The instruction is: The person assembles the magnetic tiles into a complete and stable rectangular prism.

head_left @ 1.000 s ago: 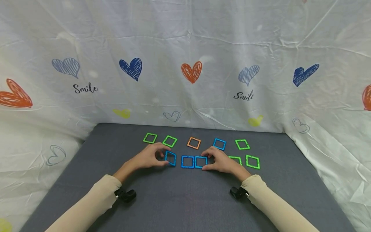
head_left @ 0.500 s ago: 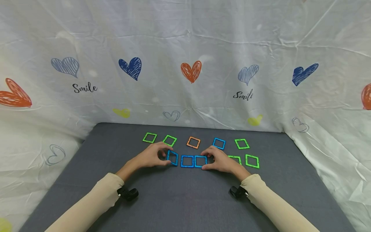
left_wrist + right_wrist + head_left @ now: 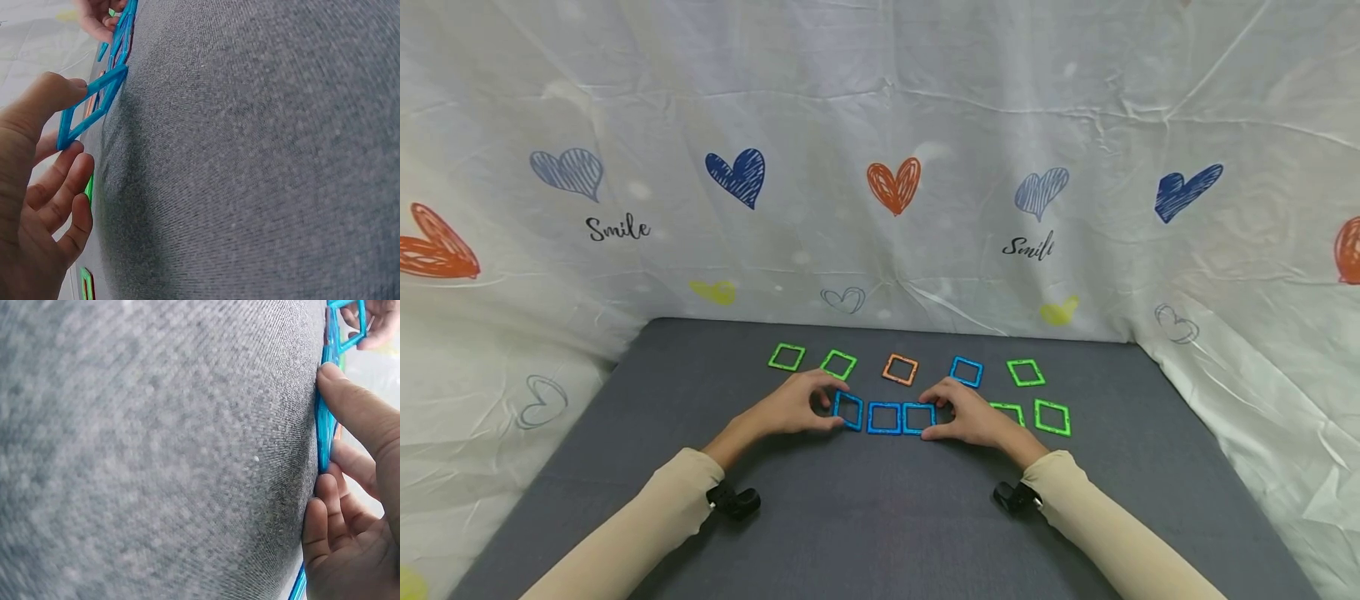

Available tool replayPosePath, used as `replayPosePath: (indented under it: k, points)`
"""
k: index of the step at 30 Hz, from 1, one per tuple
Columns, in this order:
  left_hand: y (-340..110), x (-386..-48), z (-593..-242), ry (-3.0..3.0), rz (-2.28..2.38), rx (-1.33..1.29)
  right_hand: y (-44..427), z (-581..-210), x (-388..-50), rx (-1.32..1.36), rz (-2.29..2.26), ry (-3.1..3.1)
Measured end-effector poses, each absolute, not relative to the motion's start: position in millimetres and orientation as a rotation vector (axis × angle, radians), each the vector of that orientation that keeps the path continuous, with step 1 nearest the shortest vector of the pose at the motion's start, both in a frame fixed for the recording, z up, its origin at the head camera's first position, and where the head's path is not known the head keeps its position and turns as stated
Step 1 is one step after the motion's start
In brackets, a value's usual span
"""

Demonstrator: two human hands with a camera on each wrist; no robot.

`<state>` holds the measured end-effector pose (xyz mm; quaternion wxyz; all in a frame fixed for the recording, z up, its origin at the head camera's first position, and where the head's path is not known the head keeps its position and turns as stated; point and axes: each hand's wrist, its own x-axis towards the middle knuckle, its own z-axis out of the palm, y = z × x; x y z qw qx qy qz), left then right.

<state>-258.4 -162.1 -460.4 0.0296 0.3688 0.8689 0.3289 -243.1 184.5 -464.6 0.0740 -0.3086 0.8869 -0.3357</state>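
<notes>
In the head view my left hand (image 3: 793, 404) pinches a blue open-square tile (image 3: 852, 427) between thumb and fingers, tilted up off the table. The left wrist view shows this tilted blue tile (image 3: 86, 124) with its far edge low, near the row; whether it touches is unclear. Just right of it a second blue tile (image 3: 884, 432) lies flat. A third blue tile (image 3: 917, 432) lies against that one's right side. My right hand (image 3: 970, 414) grips the third tile by its near and far edges, thumb (image 3: 340, 384) toward me, on the cloth.
Behind the hands lie two green tiles (image 3: 793, 347), an orange tile (image 3: 897, 381), a blue tile (image 3: 968, 362) and another green tile (image 3: 1022, 361). By the right wrist are two more green tiles (image 3: 1052, 404), one partly covered. A printed white curtain (image 3: 955, 275) hangs behind the grey tabletop (image 3: 880, 517).
My left hand has shifted slightly right with its tilted blue tile, narrowing the gap to the middle blue tile. The right hand has stayed in place.
</notes>
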Motion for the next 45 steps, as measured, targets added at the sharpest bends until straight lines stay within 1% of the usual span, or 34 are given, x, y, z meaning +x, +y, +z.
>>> replayPosePath:
  k: [14,24,45]
  points:
    - [-159,-259,-461,2.654,1.022,1.138,183,-465,-243,-0.926,-1.011,2.667]
    - [-159,-259,-463,2.605,1.148,1.139,183,-464,-242,-0.928,-1.016,2.661]
    - [-138,-257,-462,2.614,1.219,1.134,185,-468,-245,-0.935,-1.025,2.664]
